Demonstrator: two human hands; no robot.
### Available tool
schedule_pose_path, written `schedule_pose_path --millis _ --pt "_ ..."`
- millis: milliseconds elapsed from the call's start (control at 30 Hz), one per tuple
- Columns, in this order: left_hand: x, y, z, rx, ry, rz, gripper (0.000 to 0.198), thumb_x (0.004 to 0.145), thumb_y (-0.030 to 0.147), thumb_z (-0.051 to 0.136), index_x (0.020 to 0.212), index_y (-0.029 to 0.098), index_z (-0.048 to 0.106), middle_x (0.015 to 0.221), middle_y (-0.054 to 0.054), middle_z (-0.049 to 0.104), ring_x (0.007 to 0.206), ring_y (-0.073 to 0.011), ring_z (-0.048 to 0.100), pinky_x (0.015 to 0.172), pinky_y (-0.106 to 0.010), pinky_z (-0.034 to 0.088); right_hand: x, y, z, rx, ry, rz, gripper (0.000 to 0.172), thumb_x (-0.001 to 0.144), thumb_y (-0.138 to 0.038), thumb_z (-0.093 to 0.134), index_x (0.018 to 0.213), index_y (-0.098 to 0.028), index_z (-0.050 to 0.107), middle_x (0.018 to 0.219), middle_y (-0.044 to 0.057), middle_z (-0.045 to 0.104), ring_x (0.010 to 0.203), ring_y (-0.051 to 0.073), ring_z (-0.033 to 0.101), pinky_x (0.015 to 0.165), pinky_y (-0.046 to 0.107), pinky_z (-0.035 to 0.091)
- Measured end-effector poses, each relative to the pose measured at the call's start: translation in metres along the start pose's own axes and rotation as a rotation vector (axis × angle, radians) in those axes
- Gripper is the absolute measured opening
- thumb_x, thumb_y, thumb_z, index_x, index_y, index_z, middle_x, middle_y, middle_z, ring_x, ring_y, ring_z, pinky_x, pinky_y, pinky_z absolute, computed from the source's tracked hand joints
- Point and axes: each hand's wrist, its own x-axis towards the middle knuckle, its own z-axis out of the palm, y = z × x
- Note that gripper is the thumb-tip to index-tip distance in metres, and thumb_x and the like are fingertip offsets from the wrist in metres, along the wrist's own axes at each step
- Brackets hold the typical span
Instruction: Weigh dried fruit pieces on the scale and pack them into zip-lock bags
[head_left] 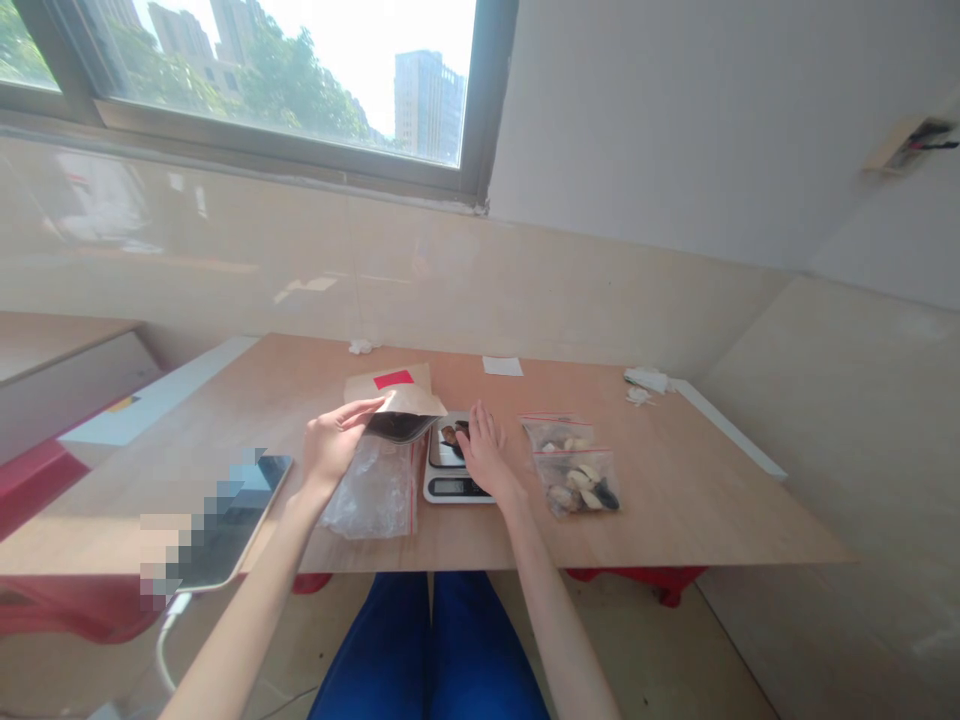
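My left hand [334, 442] is closed on the upper edge of a brown paper pouch [412, 401], tilted with its dark mouth gaping toward me. Beside that mouth stands a small white digital scale [433, 492] with a display at its front. Dark brown dried pieces [452, 437] rest on its plate; their exact kind is unclear. Over the right part of the plate, my right hand [486, 448] has its fingers stretched out at the pieces, partly hiding them. Under the pouch and my left wrist lie clear zip bags [371, 492].
Two zip bags [581, 485] of pale and dark dried pieces lie right of the scale. Another brown paper packet [360, 388] with a red label is behind the pouch. A tablet [247, 525] with a white cable overhangs the front edge at left. White paper [502, 366] lies farther back.
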Motion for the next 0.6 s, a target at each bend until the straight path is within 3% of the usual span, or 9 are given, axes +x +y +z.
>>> schedule_pose_path --millis 300,467,600 --pt "-0.001 0.0 0.0 0.012 -0.008 -0.022 0.028 0.071 0.032 0.059 0.093 0.022 0.072 0.098 -0.003 0.072 0.095 -0.022 0.067 0.088 -0.033 0.052 -0.015 -0.006 -0.013 0.043 0.116 -0.086 0.039 0.095 -0.027 0.033 0.13 -0.026 0.05 0.144 0.011 0.038 0.132 0.027 0.034 0.102 0.054 0.029" --pt "-0.002 0.003 -0.001 0.025 -0.011 -0.023 0.027 0.071 0.032 0.058 0.092 0.024 0.072 0.096 -0.002 0.072 0.094 -0.0219 0.067 0.086 -0.032 0.052 -0.017 -0.01 -0.03 0.303 0.375 0.005 0.033 0.093 -0.034 0.039 0.106 -0.024 0.068 0.105 0.009 0.062 0.102 0.02 0.055 0.093 0.038 0.041" --pt "-0.002 0.006 -0.002 0.021 -0.011 -0.026 0.026 0.07 0.031 0.058 0.091 0.024 0.073 0.095 -0.001 0.073 0.094 -0.0215 0.067 0.084 -0.031 0.053 -0.016 -0.005 -0.032 0.45 0.401 0.074 0.032 0.089 -0.037 0.045 0.098 -0.019 0.07 0.084 0.007 0.063 0.081 0.018 0.058 0.075 0.03 0.047"
